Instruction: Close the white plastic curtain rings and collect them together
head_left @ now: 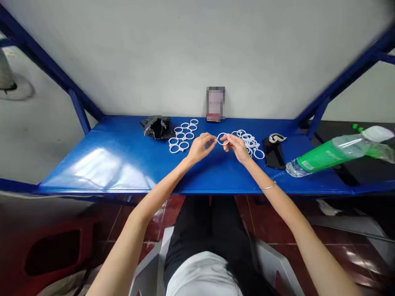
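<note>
A thin white ring (218, 135) is held up over the blue table (212, 176), between my two hands. My right hand (237, 147) pinches its right side with thumb and fingers. At its left edge, the fingertips of my left hand (200, 149) are closed on it. Left of my hands lie several white rings (181, 135), most in touching groups with small nubs where they meet. Behind my right hand a looser heap of white rings (251, 143) overlaps, partly hidden by the hand. Part of another ring shows just behind my left hand.
A crumpled black bag (157, 126) gapes at the back left. Against the wall leans a blurred phone (215, 105). To the right are a black phone (274, 155), a white looped item (277, 138) and a green-labelled bottle (333, 153). Blue frame bars flank the table.
</note>
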A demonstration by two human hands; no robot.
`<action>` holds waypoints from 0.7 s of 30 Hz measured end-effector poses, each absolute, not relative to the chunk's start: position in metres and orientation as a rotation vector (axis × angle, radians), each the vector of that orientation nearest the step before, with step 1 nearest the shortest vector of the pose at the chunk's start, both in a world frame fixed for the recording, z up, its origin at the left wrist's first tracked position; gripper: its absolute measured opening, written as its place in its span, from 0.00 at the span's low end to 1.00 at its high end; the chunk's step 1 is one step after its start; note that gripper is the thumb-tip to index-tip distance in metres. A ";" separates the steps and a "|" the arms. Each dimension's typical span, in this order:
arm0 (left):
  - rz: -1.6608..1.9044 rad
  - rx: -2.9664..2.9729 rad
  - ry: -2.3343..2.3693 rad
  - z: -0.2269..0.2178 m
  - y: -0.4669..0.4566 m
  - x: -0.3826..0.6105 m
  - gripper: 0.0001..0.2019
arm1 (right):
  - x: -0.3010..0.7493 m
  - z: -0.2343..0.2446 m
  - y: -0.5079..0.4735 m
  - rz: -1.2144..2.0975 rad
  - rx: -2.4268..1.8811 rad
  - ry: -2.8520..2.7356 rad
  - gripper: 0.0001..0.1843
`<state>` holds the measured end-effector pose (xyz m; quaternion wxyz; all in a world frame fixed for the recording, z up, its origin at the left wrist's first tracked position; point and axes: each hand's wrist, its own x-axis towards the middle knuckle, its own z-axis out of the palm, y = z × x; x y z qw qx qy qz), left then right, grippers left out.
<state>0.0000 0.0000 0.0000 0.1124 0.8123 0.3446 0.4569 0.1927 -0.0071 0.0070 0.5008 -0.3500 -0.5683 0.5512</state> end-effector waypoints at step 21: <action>1.221 2.508 1.097 0.002 -0.006 0.002 0.05 | 0.197 0.005 -0.005 1.264 -0.876 -1.541 0.25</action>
